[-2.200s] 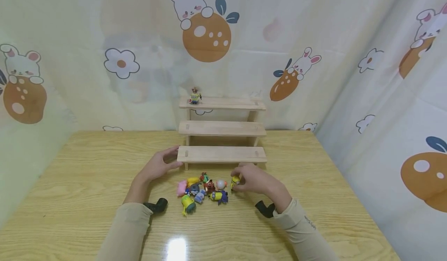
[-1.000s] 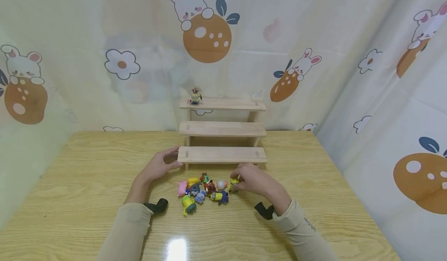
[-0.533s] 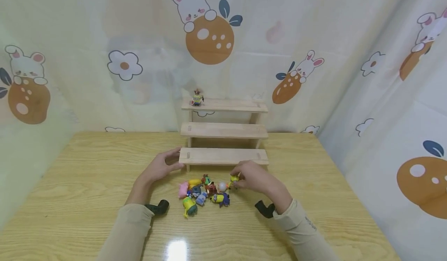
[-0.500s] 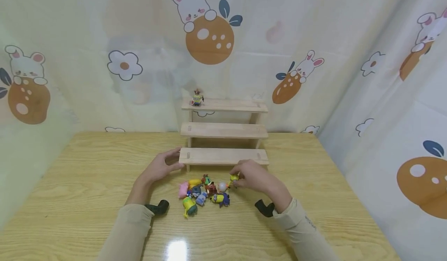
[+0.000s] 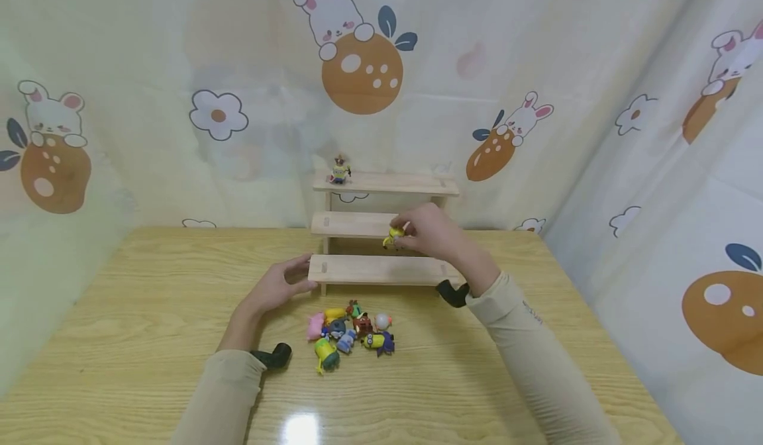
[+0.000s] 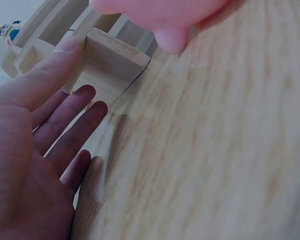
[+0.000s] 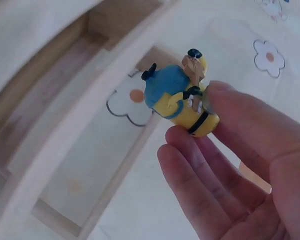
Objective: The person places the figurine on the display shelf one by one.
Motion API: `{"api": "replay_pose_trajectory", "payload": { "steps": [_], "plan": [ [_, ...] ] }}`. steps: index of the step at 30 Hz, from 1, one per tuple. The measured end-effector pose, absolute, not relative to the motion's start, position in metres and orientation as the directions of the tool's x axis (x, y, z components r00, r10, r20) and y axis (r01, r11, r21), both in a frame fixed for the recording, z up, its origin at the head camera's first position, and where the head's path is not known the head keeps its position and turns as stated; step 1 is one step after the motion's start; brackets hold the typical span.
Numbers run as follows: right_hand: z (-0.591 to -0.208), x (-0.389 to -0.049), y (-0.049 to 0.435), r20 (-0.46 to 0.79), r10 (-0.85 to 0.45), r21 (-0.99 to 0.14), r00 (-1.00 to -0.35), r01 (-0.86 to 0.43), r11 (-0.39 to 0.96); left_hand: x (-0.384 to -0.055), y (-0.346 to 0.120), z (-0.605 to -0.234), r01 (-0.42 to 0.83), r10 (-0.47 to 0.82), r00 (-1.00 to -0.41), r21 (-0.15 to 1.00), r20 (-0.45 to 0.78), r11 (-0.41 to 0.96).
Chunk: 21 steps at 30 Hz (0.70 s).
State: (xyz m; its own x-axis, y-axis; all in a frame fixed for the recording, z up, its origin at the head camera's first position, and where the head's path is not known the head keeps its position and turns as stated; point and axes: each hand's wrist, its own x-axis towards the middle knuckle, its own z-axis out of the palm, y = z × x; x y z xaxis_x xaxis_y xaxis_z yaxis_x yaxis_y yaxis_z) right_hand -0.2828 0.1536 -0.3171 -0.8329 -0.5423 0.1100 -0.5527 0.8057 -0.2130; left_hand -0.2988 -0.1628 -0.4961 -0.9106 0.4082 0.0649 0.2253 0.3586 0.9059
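Note:
My right hand (image 5: 440, 234) pinches a yellow minion figurine (image 5: 392, 236) between thumb and fingers, in front of the middle step. In the right wrist view the figurine (image 7: 167, 87) lies tilted, showing blue overalls and a small brown guitar-like piece. A three-step wooden display stand (image 5: 381, 269) stands at the back of the table. My left hand (image 5: 275, 287) rests at the left end of its lowest step. The left wrist view has the thumb (image 6: 45, 77) against the board, the other fingers loosely extended beside it. A crowned minion figurine (image 5: 340, 172) stands on the top step's left end.
Before the stand lies a cluster of small toys: a pink pig figurine (image 5: 316, 326), a minion in purple (image 5: 378, 342), a yellow-green figurine (image 5: 326, 353) and several others. A printed curtain (image 5: 268, 167) hangs behind the wooden table (image 5: 179, 286).
My right hand has lifted the yellow minion figurine from the table beside the toy cluster and carried it up to the middle step. The left hand stays at the stand.

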Motion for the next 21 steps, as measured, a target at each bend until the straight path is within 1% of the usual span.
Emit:
{"api": "replay_pose_trajectory", "payload": {
  "steps": [4,11,18,21],
  "plan": [
    [-0.298,-0.3,0.148,0.09,-0.505,-0.25,-0.858,-0.51,0.823,-0.299,-0.163,-0.495,0.224,0.408,-0.91,0.912,0.07,0.344],
    [-0.288,-0.328,0.14,0.096,-0.476,-0.198,-0.874,-0.485,0.852,-0.301,-0.165,-0.493,0.228,0.408,-0.91,0.909,0.072,0.348],
    [-0.281,-0.353,0.129,0.107,-0.457,-0.222,-0.883,-0.469,0.855,-0.3,-0.164,-0.496,0.22,0.41,-0.91,0.908,0.06,0.356],
    [-0.276,-0.364,0.122,0.125,-0.444,-0.212,-0.887,-0.461,0.862,-0.3,-0.162,-0.497,0.212,0.406,-0.912,0.913,0.056,0.35]
  ]
}}
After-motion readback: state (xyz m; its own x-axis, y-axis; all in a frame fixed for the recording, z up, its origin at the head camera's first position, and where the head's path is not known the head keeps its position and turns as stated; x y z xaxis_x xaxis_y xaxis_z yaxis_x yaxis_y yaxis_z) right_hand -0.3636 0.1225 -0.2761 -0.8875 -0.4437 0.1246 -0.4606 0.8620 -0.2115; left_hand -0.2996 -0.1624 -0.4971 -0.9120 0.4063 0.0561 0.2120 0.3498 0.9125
